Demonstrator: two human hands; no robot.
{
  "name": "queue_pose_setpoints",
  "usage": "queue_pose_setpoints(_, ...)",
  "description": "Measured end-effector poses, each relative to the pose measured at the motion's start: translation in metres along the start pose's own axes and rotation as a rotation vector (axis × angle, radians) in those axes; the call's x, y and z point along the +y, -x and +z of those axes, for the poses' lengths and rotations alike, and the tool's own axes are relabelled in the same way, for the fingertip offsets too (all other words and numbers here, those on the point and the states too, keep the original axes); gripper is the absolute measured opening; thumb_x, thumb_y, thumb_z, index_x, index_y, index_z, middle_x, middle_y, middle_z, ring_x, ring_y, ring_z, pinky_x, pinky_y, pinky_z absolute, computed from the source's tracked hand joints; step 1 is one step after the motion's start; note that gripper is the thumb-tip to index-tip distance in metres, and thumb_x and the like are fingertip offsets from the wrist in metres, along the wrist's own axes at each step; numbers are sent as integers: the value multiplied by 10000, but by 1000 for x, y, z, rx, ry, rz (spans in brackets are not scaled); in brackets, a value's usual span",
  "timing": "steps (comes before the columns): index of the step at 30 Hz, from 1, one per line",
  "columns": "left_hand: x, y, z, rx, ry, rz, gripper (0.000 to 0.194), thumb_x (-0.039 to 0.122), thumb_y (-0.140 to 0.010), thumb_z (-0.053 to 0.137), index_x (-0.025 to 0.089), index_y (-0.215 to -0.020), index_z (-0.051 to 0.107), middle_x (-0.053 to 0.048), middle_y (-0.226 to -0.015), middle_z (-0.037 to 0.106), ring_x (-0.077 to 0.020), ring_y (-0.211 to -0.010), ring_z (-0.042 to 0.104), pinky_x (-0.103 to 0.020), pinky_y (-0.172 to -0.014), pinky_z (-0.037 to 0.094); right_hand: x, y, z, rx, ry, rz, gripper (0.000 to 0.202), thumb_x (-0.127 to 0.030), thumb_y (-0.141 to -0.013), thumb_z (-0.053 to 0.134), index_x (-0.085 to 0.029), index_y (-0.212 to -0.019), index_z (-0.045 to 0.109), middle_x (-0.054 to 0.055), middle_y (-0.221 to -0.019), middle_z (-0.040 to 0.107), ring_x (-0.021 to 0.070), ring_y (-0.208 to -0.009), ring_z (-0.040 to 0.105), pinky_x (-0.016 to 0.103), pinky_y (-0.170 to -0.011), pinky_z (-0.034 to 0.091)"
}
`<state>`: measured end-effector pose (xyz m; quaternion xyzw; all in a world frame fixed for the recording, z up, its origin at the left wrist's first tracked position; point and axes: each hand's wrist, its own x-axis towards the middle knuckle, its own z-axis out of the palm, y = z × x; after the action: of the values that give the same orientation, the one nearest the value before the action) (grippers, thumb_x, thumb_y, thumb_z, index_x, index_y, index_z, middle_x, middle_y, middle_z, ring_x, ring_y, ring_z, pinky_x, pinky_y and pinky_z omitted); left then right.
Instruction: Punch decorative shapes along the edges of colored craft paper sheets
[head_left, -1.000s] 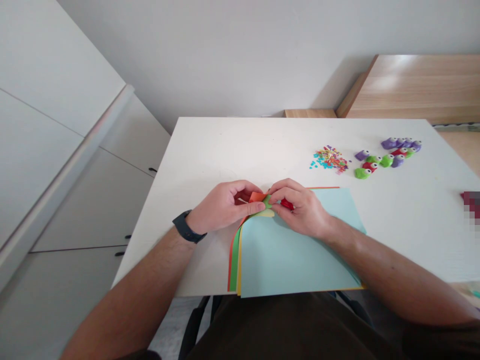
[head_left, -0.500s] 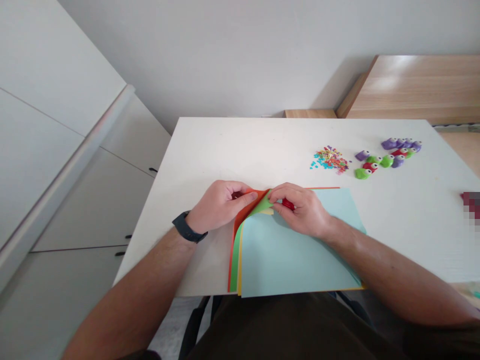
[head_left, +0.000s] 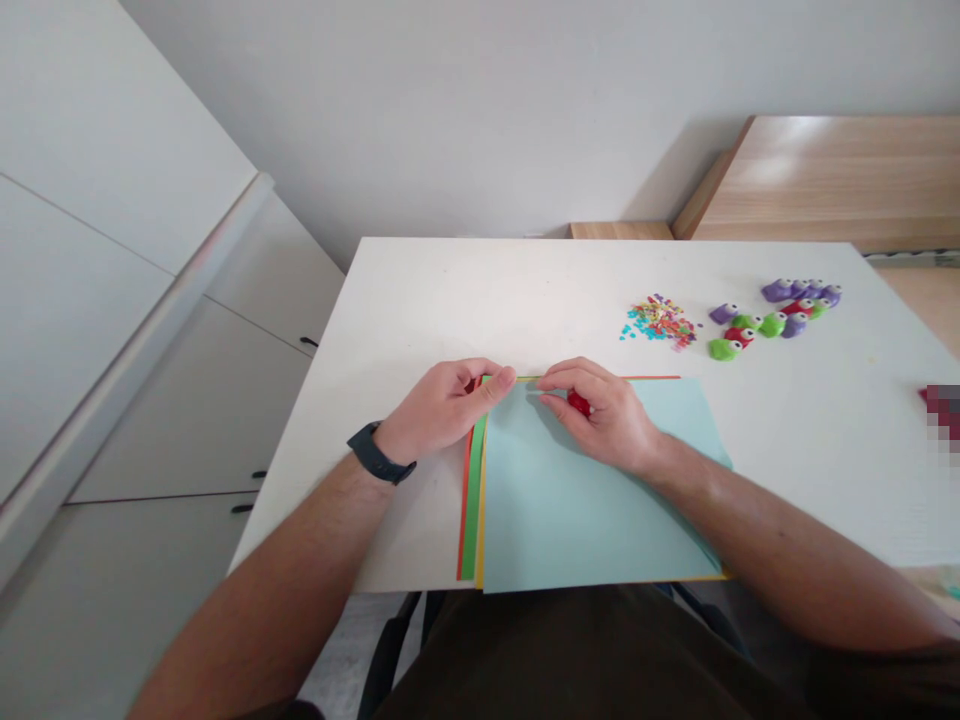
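L. hand [head_left: 450,408]: thumb on far-L. corner of paper stack [head_left: 592,510]; other fingertips hidden, can't tell grip. R. hand [head_left: 611,422], over stack: thumb & forefinger tips apart, palm curled abt. red lump [head_left: 578,402].

Soft light, glare on wood panel [head_left: 847,180], shadow on wall [head_left: 487,120], edges stretched

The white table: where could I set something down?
Bare tabletop shows beyond the left hand, left of the colourful bits, and between the googly-eyed figures and right forearm. It's crowded at the paper stack, where the right hand also is.
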<state>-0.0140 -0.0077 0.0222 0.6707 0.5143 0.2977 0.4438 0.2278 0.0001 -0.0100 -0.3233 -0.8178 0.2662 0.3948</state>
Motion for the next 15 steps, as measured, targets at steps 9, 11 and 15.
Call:
queue_pose_setpoints(9, -11, -2, 3, -43, -107, -58, 312, 485, -865, 690, 217, -1020, 735, 1, -824, 732, -170, -710, 647, -264, -618, 489, 3, -6, -15, 109, 133, 36, 130, -198, -963, 613, -223, -1061, 695, 62, -983, 721, 185, -913, 675, 343, -824, 554)
queue_pose_setpoints(11, -10, -2, 3, -25, -82, -37, 312, 488, -884, 674, 216, -1021, 741, 0, -823, 730, -161, -701, 635, -259, -618, 482, 6, -11, -28, 161, 199, 55, 114, -216, -958, 622, -222, -1037, 704, 54, -940, 725, 184, -858, 672, 350, -802, 547)
queue_pose_setpoints(15, -7, -2, -1, 35, 66, 24, 345, 495, -887, 690, 196, -1054, 734, -24, -893, 735, -168, -756, 637, -264, -664, 496, 11, -13, -69, 302, 321, 158, 114, -322, -940, 664, -230, -964, 727, 51, -932, 738, 199, -850, 680, 366, -807, 541)
